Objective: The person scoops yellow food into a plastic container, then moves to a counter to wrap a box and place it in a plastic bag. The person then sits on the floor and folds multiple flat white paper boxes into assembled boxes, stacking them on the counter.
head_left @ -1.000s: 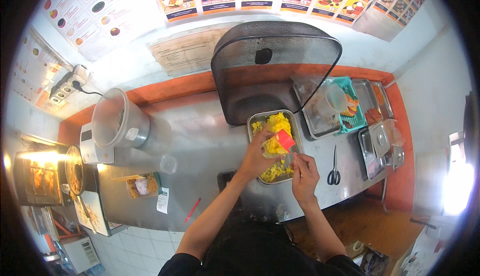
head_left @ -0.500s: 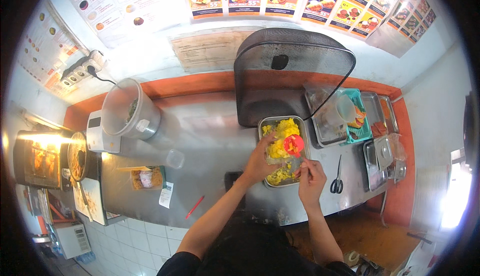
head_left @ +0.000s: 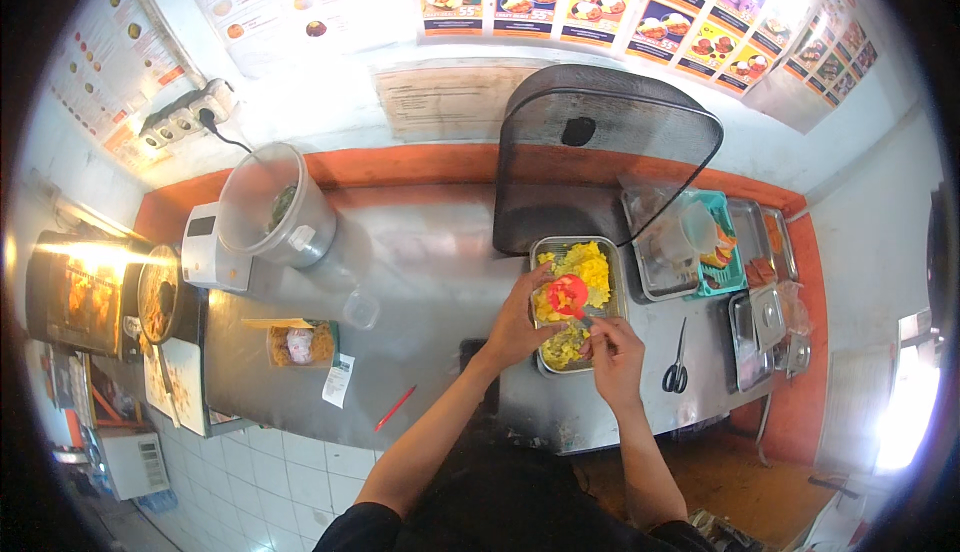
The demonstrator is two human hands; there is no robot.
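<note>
My right hand (head_left: 615, 354) is closed on the handle of a red scoop (head_left: 567, 294), whose bowl is over a metal tray (head_left: 622, 304). Yellow, crumbly food like scrambled egg (head_left: 592, 270) fills much of the tray, heaped toward the far end. My left hand (head_left: 517, 324) is curled at the tray's left side, thumb and fingers on either side of the scoop's bowl. Something see-through seems to be in its grip, but its shape is unclear. Behind the tray stands a black mesh food cover (head_left: 610, 152), tipped up.
Right of the tray are black-handled scissors (head_left: 676, 376), a turquoise basket (head_left: 735, 270) and metal trays. To the left are a clear bucket (head_left: 275, 207), a white scale (head_left: 205, 252), an open food box (head_left: 300, 344), a small clear container (head_left: 361, 308) and a red pen (head_left: 396, 408).
The red scoop has moved left and slightly nearer, toward my left hand. My right hand followed it a little. The view has shifted slightly.
</note>
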